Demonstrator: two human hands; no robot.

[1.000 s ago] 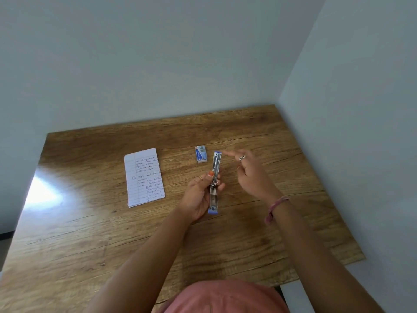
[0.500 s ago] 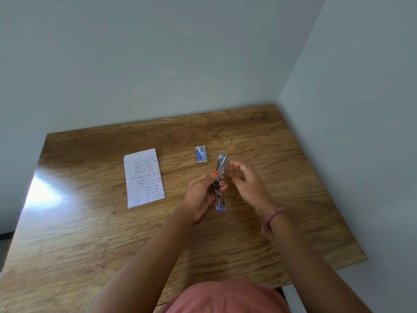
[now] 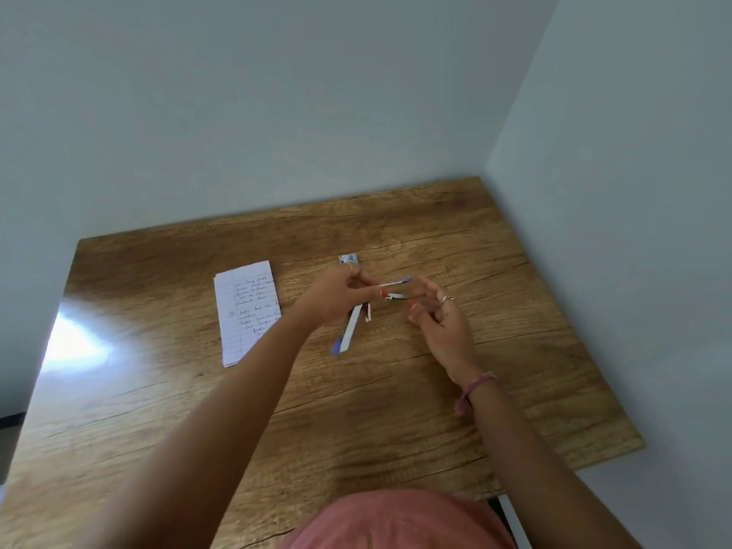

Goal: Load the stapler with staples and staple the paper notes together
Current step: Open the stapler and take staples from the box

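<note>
Left hand (image 3: 336,297) gripped the opened stapler (image 3: 350,330) above the desk (image 3: 515,390); right hand (image 3: 435,311), fingers loosely curled, held nothing

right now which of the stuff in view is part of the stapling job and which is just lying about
Part of the job:
- stapler, swung open, held by the left hand
- right hand, fingers at the stapler's open end
- staple box
- paper notes

Just there:
- wooden table
- ring and wristband on the right hand
</note>
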